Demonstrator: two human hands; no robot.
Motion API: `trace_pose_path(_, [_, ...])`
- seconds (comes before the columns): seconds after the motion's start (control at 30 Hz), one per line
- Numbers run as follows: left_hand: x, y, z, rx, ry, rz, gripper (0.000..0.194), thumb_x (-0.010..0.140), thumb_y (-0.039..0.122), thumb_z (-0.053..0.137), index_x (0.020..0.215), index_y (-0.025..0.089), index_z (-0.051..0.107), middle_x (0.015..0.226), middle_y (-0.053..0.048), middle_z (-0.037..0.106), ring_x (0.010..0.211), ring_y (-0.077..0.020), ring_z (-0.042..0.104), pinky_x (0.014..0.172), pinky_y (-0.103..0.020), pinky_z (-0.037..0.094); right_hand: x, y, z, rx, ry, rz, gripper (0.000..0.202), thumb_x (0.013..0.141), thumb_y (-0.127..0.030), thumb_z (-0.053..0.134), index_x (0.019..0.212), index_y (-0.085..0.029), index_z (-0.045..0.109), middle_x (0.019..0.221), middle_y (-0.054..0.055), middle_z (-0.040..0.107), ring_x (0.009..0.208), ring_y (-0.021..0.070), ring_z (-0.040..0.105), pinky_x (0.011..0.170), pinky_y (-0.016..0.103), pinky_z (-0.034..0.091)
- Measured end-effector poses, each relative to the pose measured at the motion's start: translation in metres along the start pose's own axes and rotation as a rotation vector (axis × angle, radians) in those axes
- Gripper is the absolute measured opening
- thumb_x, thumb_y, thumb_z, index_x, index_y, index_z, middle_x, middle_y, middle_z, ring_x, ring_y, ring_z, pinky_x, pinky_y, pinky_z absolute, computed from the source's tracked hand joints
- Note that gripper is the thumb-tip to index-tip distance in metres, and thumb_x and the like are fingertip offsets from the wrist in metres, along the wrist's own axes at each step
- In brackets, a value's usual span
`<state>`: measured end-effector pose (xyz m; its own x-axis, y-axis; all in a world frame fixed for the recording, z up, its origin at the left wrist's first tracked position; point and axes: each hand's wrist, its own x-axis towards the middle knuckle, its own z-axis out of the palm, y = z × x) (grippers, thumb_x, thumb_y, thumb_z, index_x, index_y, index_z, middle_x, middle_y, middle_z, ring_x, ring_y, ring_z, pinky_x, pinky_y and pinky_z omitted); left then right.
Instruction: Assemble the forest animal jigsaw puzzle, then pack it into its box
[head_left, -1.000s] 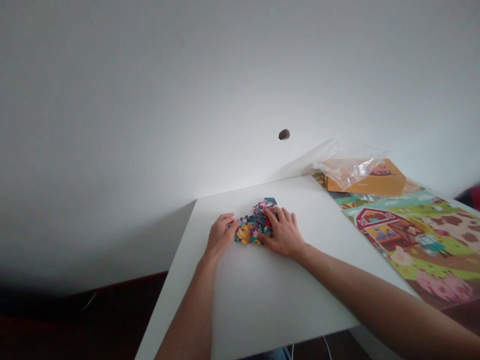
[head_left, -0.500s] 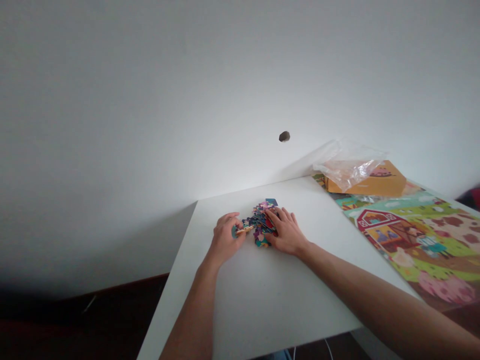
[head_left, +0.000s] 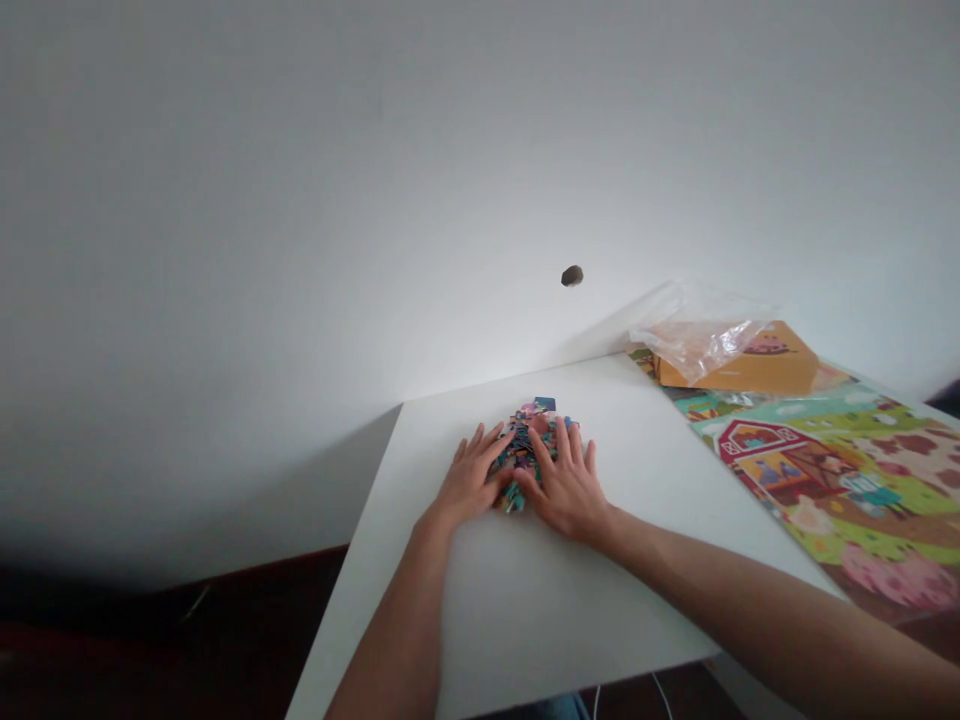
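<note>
A heap of colourful jigsaw puzzle pieces (head_left: 523, 440) lies on the white tabletop (head_left: 525, 600). My left hand (head_left: 474, 478) rests against the heap's left side, fingers spread. From the right, my right hand (head_left: 566, 482) lies flat with its fingers apart, partly over the pieces. The two thumbs come close together at the near edge of the heap. Some pieces are hidden under the fingers. A blue piece (head_left: 545, 404) shows at the far edge of the heap.
On the right lies a farm picture sheet (head_left: 847, 480). An orange box (head_left: 787, 365) stands on its far part, with a clear plastic bag (head_left: 701, 340) over it. Behind the table rises a white wall (head_left: 300, 200) with a small hole (head_left: 572, 276).
My left hand has let go of the pieces it was pinching and now lies spread against the heap. My right hand has shifted slightly nearer, and its fingers have fanned out.
</note>
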<state>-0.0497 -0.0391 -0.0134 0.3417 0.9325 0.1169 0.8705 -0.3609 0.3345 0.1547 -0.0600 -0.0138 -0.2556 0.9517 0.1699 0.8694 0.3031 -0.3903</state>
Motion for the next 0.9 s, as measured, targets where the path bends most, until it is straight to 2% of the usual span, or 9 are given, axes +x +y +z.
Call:
trace_pose_path(0.17, [0.002, 0.026, 0.020, 0.160, 0.089, -0.206, 0.050, 0.099, 0.031, 0.029, 0.148, 0.031, 0.039, 0.158, 0.000, 0.033, 0.147, -0.0297, 0.027, 0.116, -0.058, 0.023, 0.036, 0.014, 0.014, -0.007, -0.035, -0.174, 0.071, 0.094, -0.059, 0.040, 0.155, -0.027, 0.025, 0.163, 0.014, 0.010, 0.148, 0.0431, 0.006, 0.113, 0.063, 0.015])
trace_pose_path(0.3, [-0.001, 0.070, 0.046, 0.160, 0.273, -0.506, 0.051, 0.097, 0.031, 0.033, 0.145, 0.020, 0.045, 0.156, -0.014, 0.035, 0.144, -0.0393, 0.028, 0.112, -0.066, 0.022, 0.085, 0.037, 0.006, 0.074, -0.222, -0.637, 0.068, 0.092, -0.049, 0.049, 0.154, -0.028, 0.029, 0.163, 0.009, 0.017, 0.149, 0.0325, 0.013, 0.118, 0.053, 0.016])
trace_pose_path(0.37, [-0.001, 0.082, 0.057, 0.076, 0.387, -0.566, 0.054, 0.094, 0.030, 0.041, 0.144, 0.010, 0.044, 0.157, -0.022, 0.028, 0.145, -0.0420, 0.023, 0.113, -0.064, 0.024, 0.104, 0.045, 0.002, 0.153, -0.306, -0.807, 0.069, 0.089, -0.042, 0.056, 0.152, -0.026, 0.033, 0.163, 0.007, 0.020, 0.149, 0.0290, 0.015, 0.120, 0.049, 0.013])
trace_pose_path(0.47, [0.003, 0.063, 0.054, -0.138, 0.611, -0.573, 0.048, 0.087, 0.025, 0.050, 0.133, 0.011, 0.054, 0.155, -0.020, 0.031, 0.146, -0.0362, 0.024, 0.117, -0.054, 0.025, 0.111, 0.053, -0.001, 0.382, -0.251, -0.720, 0.064, 0.092, -0.042, 0.050, 0.152, -0.026, 0.035, 0.161, 0.005, 0.025, 0.149, 0.0269, 0.016, 0.121, 0.049, 0.012])
trace_pose_path(0.6, [0.018, -0.009, 0.025, -0.330, 0.868, -0.452, 0.035, 0.087, 0.021, 0.045, 0.117, 0.021, 0.063, 0.144, -0.008, 0.049, 0.138, -0.0247, 0.041, 0.117, -0.045, 0.031, 0.069, 0.052, -0.008, 0.550, 0.005, -0.307, 0.062, 0.098, -0.052, 0.031, 0.155, -0.028, 0.024, 0.164, 0.003, 0.015, 0.151, 0.0281, 0.007, 0.120, 0.055, 0.014])
trace_pose_path(0.67, [0.032, -0.036, 0.013, -0.400, 0.812, -0.355, 0.038, 0.090, 0.026, 0.044, 0.123, 0.023, 0.061, 0.146, -0.006, 0.049, 0.137, -0.0250, 0.042, 0.116, -0.046, 0.034, 0.036, 0.043, -0.013, 0.392, -0.006, -0.314, 0.069, 0.094, -0.061, 0.037, 0.155, -0.031, 0.025, 0.165, 0.003, 0.008, 0.150, 0.0345, -0.002, 0.117, 0.064, 0.006])
trace_pose_path(0.73, [0.049, -0.046, 0.005, -0.344, 0.591, -0.144, 0.039, 0.091, 0.032, 0.047, 0.126, 0.024, 0.063, 0.147, -0.004, 0.049, 0.142, -0.0257, 0.036, 0.118, -0.046, 0.029, 0.008, 0.032, -0.016, 0.200, -0.069, -0.471, 0.080, 0.085, -0.069, 0.049, 0.154, -0.035, 0.026, 0.165, 0.002, 0.003, 0.149, 0.0402, -0.005, 0.113, 0.070, -0.004])
trace_pose_path(0.83, [0.069, -0.038, 0.002, -0.168, 0.260, 0.086, 0.039, 0.092, 0.036, 0.048, 0.128, 0.028, 0.063, 0.141, -0.001, 0.056, 0.139, -0.0241, 0.040, 0.118, -0.044, 0.031, -0.006, 0.021, -0.017, 0.061, -0.173, -0.543, 0.070, 0.088, -0.064, 0.047, 0.151, -0.037, 0.032, 0.164, 0.002, 0.013, 0.149, 0.0392, 0.001, 0.112, 0.071, 0.000])
trace_pose_path(0.9, [0.074, -0.027, 0.004, -0.059, 0.216, 0.085, 0.039, 0.094, 0.035, 0.046, 0.129, 0.030, 0.062, 0.137, 0.000, 0.059, 0.132, -0.0213, 0.048, 0.115, -0.040, 0.035, 0.002, 0.021, -0.014, 0.027, -0.170, -0.439, 0.060, 0.092, -0.052, 0.044, 0.150, -0.037, 0.035, 0.163, 0.002, 0.017, 0.148, 0.0375, 0.008, 0.113, 0.069, 0.010])
